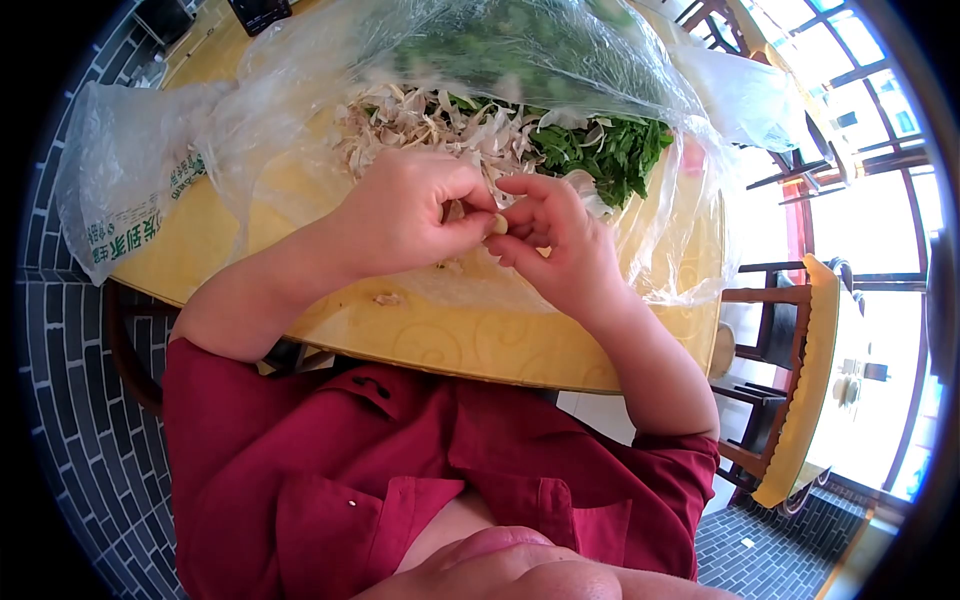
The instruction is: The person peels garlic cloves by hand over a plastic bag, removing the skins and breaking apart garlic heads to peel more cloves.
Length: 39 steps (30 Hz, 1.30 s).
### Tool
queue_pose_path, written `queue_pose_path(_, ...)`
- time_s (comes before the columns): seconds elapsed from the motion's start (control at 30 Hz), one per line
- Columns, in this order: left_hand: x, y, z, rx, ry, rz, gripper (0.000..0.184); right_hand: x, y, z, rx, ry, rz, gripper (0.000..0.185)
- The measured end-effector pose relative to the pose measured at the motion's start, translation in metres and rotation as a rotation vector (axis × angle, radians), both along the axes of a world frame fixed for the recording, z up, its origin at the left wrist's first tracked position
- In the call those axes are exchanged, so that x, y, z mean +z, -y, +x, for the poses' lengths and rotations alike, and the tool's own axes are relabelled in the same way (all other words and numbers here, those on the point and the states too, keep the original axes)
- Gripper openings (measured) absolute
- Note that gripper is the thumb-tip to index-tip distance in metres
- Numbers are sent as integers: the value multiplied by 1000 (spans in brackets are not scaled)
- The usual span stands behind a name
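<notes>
A small pale garlic clove (pixel 499 224) is pinched between the fingertips of both hands, over the near part of the yellow table (pixel 430 335). My left hand (pixel 425 212) comes in from the left with thumb and index finger closed on the clove. From the right, my right hand (pixel 558 238) grips the same clove, its other fingers curled. Just beyond the hands lies a heap of papery garlic skins (pixel 400 125), and beside it on the right are green leaves (pixel 605 158).
Clear plastic sheeting (pixel 650 60) covers more greens at the back. A plastic bag with green print (pixel 130 190) lies at the left edge. A dark object (pixel 260 12) stands at the back left. Chairs (pixel 765 350) and another table (pixel 830 380) are on the right.
</notes>
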State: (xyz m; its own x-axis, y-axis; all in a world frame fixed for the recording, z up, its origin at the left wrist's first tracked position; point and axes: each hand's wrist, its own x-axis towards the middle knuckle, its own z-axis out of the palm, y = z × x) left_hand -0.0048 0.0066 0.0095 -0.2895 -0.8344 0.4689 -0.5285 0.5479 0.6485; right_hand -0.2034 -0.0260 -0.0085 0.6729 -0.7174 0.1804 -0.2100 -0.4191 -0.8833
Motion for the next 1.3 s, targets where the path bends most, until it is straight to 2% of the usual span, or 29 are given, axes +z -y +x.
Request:
queue_pose_path(0.37, -4, -1, -2, 0, 41, -47, 10, -1, -1, 4, -37, 44, -41, 38)
queue_pose_path(0.57, -7, -4, -3, 31, 177, -114, 11, -2, -1, 4, -36, 40, -49, 39)
queue_pose_path(0.87, -8, -4, -4, 28, 135, -121, 11, -1, -1, 3, -41, 14, -29, 38)
queue_pose_path(1.17, -1, -1, 0, 107, 94, -100, 12, -7, 4, 2, -101, 155, 68, 30)
queue_pose_path(1.3, -2, 3, 5, 164, 41, -93, 14, -6, 11, -1, -49, 245, 302, 23)
